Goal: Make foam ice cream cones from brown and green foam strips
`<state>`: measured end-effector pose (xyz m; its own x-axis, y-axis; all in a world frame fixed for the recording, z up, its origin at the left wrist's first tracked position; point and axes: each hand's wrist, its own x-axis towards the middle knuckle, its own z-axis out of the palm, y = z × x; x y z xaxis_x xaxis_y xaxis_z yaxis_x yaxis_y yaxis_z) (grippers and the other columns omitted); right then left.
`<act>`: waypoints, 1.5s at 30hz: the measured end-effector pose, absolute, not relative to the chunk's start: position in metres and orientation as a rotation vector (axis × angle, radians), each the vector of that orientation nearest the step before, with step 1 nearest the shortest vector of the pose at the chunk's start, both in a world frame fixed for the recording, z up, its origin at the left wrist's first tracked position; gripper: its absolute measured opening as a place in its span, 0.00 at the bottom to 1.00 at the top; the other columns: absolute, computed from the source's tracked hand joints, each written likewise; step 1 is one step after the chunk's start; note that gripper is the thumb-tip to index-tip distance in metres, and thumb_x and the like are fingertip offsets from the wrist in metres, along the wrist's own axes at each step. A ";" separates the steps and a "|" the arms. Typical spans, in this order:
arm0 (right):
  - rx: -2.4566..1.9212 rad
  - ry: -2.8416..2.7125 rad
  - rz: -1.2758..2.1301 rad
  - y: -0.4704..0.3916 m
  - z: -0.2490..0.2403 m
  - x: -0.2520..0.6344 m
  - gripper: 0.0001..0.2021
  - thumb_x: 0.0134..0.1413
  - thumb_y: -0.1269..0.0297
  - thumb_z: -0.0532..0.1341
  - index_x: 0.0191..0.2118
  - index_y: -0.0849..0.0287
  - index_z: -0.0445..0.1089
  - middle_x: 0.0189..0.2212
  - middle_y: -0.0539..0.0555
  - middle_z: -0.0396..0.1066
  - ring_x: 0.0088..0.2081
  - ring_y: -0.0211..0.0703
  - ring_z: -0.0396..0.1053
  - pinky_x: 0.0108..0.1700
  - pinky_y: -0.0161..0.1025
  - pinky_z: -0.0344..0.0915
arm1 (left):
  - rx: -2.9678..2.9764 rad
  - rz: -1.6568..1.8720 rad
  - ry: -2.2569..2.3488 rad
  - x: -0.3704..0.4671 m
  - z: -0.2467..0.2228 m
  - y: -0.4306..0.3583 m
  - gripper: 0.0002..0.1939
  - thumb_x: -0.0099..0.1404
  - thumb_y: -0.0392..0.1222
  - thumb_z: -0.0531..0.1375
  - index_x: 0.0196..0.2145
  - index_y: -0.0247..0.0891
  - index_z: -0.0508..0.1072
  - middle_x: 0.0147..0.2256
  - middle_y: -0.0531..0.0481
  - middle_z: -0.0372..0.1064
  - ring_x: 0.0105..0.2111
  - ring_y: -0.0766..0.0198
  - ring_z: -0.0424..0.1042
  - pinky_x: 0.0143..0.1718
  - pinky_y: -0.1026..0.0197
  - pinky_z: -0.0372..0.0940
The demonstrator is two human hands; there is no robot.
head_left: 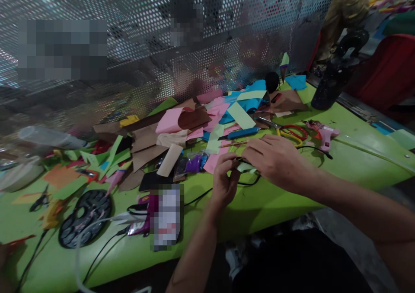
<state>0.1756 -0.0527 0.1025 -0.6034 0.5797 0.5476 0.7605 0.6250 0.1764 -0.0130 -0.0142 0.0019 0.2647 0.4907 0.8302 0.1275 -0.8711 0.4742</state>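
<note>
Over the front part of the green table (279, 202), my two hands are close together at a small pale green piece (247, 168). My left hand (224, 182) has its fingers curled round the left side of the piece, with something dark at the fingertips. From the right, my right hand (270, 159) closes on the same piece, its fingers covering part of it. A black cable (201, 196) passes beneath the hands. Just beyond them lie a pink paper strip (216, 159), a blue cutter (243, 133) and scissors with red and yellow handles (292, 133).
A pink glue gun (324, 135) and a dark bottle (333, 81) stand to the right. Felt and paper scraps (188, 120) pile up by the perforated metal screen (136, 46). At left are a black palette (86, 217) and a yellow glue gun (52, 213).
</note>
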 end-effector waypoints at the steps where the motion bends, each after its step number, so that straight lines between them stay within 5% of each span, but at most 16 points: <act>1: -1.057 -2.410 -0.552 -0.053 0.102 0.176 0.08 0.64 0.77 0.57 0.36 0.63 0.73 0.30 0.55 0.73 0.30 0.45 0.65 0.34 0.42 0.53 | 2.227 1.635 0.568 -0.013 0.002 -0.014 0.12 0.72 0.33 0.55 0.50 0.45 0.65 0.45 0.47 0.70 0.45 0.63 0.73 0.44 0.58 0.69; 13: -0.945 -2.424 -0.627 -0.052 0.107 0.177 0.11 0.67 0.76 0.55 0.35 0.63 0.73 0.31 0.56 0.73 0.31 0.44 0.65 0.37 0.41 0.55 | 2.249 1.612 0.600 -0.013 0.006 -0.016 0.10 0.72 0.34 0.55 0.49 0.44 0.67 0.44 0.46 0.73 0.44 0.61 0.74 0.40 0.59 0.68; 23: -1.006 -2.530 -0.415 -0.048 0.106 0.180 0.08 0.64 0.76 0.58 0.44 0.65 0.73 0.37 0.58 0.75 0.36 0.47 0.69 0.39 0.42 0.57 | 2.287 1.574 0.568 -0.013 0.011 -0.017 0.10 0.72 0.33 0.55 0.49 0.42 0.66 0.46 0.44 0.73 0.47 0.61 0.74 0.41 0.60 0.67; 45: -0.975 -2.424 -0.106 -0.039 0.108 0.179 0.09 0.64 0.77 0.55 0.39 0.61 0.72 0.32 0.53 0.74 0.32 0.42 0.65 0.35 0.40 0.50 | 2.237 1.604 0.651 -0.013 0.012 -0.020 0.06 0.72 0.36 0.56 0.45 0.42 0.69 0.44 0.46 0.73 0.42 0.63 0.74 0.39 0.60 0.67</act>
